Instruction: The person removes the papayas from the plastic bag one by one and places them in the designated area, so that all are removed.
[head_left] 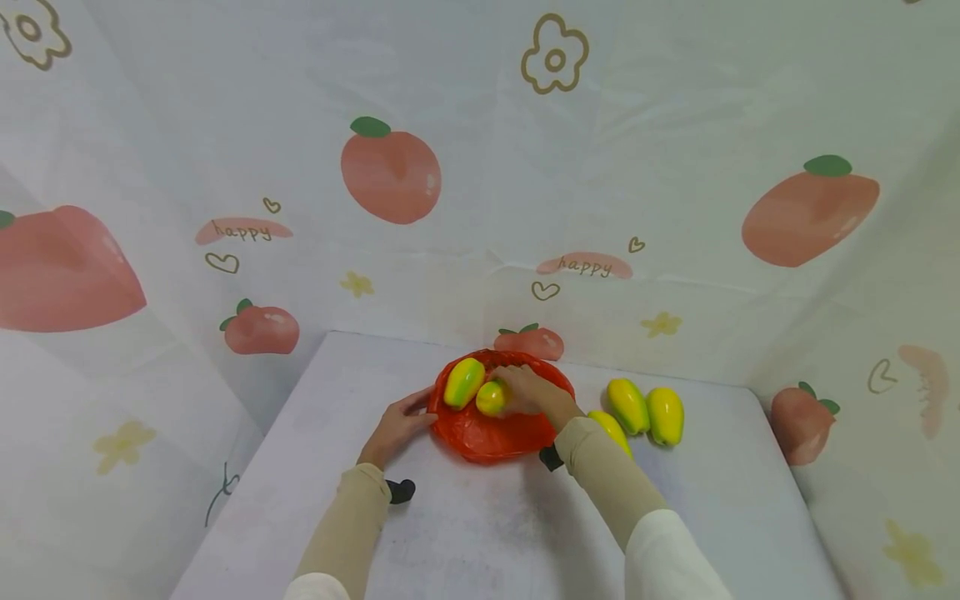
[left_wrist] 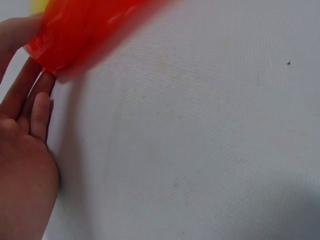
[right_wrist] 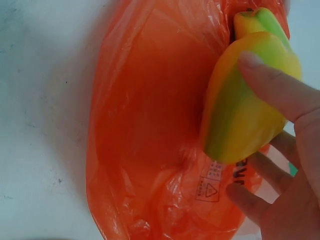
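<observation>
A red plastic bag (head_left: 495,437) lies spread open on the table, with one yellow-green papaya (head_left: 464,383) in its left part. My right hand (head_left: 528,390) reaches over the bag and holds a second papaya (right_wrist: 245,105) beside the first, thumb on top and fingers around its far side. At the left edge of the bag, my left hand (head_left: 396,425) pinches the plastic, the thumb above and the fingers below it. The left wrist view shows that bag edge lifted at the fingertips (left_wrist: 45,82).
Right of the bag, on the white table (head_left: 465,533), lie three more papayas: one (head_left: 628,406) in the middle, one (head_left: 666,417) to its right, and one (head_left: 611,429) partly behind my right sleeve. A printed cloth (head_left: 480,292) hangs behind the table and along its sides.
</observation>
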